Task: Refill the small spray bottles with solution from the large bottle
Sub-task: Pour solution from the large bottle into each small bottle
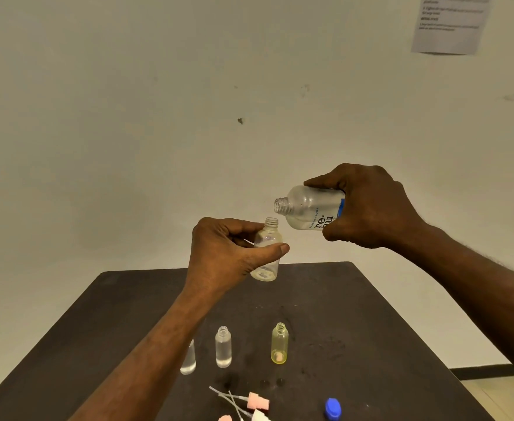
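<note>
Pour | your right hand (368, 208) fingers hold large bottle (310, 208) tilted (uncapped) | left hand (222, 253) fingers hold small bottle (267, 247) upright under its mouth, to catch.

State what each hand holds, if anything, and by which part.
The left hand pinches a small spray bottle by its body; the right hand grips the tilted large bottle around its base end.

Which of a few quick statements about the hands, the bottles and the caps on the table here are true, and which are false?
1. The right hand holds the large bottle tilted, neck toward the small bottle. True.
2. The left hand is empty. False: it grips the small bottle.
3. The yellow bottle stands uncapped on the table. True.
4. The blue cap is on the large bottle. False: it lies on the table.
</note>
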